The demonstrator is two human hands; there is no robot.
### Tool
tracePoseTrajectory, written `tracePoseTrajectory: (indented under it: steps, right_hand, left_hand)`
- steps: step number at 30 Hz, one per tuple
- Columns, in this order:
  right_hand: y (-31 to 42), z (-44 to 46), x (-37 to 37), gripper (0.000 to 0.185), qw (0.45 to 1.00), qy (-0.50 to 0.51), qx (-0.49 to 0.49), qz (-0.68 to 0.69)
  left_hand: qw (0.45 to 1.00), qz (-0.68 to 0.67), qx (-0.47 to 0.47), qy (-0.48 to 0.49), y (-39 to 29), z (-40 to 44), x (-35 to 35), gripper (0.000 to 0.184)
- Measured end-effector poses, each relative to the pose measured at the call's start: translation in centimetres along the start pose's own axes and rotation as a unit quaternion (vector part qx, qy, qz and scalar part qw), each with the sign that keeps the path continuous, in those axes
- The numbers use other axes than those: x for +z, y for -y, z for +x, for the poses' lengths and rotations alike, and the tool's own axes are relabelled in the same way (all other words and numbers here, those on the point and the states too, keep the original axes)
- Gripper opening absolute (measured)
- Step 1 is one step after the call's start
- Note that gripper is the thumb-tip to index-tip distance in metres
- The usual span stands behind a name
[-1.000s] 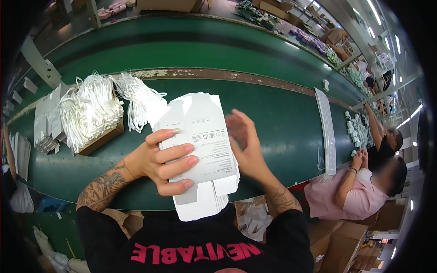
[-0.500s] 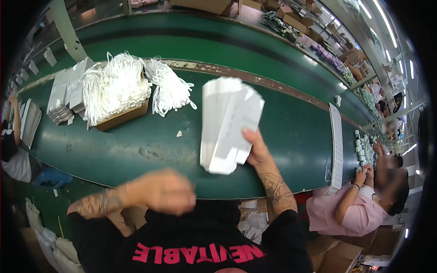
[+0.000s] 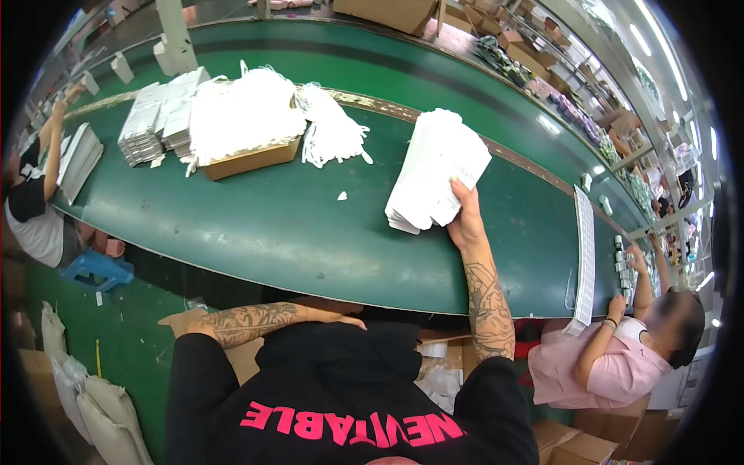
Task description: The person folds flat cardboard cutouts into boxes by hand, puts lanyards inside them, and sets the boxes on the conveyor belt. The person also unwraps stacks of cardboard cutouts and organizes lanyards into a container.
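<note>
My right hand (image 3: 466, 213) grips a fanned stack of flat white cartons (image 3: 439, 167) by its lower right side, over the green table. The thumb lies on top of the stack. My left hand (image 3: 338, 311) is low, between the table's front edge and the chest of my black hoodie (image 3: 333, 364). Most of its fingers are hidden, and whatever it might touch there does not show.
A cardboard box (image 3: 252, 160) heaped with white cords (image 3: 244, 116) stands on the green table (image 3: 310, 232), beside stacked flat cartons (image 3: 143, 124) and another cord bundle (image 3: 333, 128). A long white strip (image 3: 583, 256) lies rightward. Co-workers sit at left (image 3: 35, 209) and right (image 3: 593, 364).
My right hand has moved the carton stack farther out and to the right over the table. The left hand has dropped back from the table edge toward my body. The view has shifted.
</note>
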State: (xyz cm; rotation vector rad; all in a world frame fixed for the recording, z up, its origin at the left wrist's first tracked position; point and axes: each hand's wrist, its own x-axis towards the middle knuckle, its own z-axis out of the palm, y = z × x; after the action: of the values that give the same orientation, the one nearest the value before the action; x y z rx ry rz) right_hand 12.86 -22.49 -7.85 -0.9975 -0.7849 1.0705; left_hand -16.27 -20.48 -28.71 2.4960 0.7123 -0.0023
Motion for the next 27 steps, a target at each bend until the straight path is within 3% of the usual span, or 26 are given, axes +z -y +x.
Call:
tracePoseTrajectory:
  steps: [9, 14, 17, 21, 22, 25, 27]
  right_hand:
    - [-0.2, -0.1, -0.3, 0.063, 1.000, -0.011, -0.018, 0.012]
    - [-0.3, -0.3, -1.0, 0.051, 0.996, -0.027, 0.006, 0.090]
    - [0.1, -1.1, -0.4, 0.051, 0.992, -0.042, 0.007, 0.120]
    - [0.3, -1.3, -0.1, 0.053, 0.994, -0.028, -0.010, 0.105]
    - [0.3, -1.2, -0.1, 0.053, 0.994, -0.029, -0.008, 0.104]
    - [-0.2, -0.5, -0.6, 0.054, 0.995, -0.026, 0.007, 0.100]
    - [-0.3, -0.5, -0.3, 0.055, 0.996, -0.023, 0.002, 0.087]
  left_hand:
    - [0.999, 0.007, 0.037, -0.033, -0.9, 0.0, 1.5, 0.031]
    - [0.996, 0.004, 0.071, -0.045, -1.7, -0.8, 2.4, 0.033]
    - [0.989, 0.023, 0.127, -0.078, -3.5, -1.5, 3.0, 0.035]
    - [0.932, 0.060, 0.287, -0.212, -7.7, -5.7, -0.8, 0.042]
    - [0.974, -0.079, 0.204, -0.052, -7.4, -7.3, -1.1, 0.047]
    - [0.964, -0.190, 0.187, -0.013, -6.4, -9.4, -2.3, 0.040]
    - [0.955, -0.120, 0.267, -0.040, -6.6, -8.9, -2.1, 0.040]
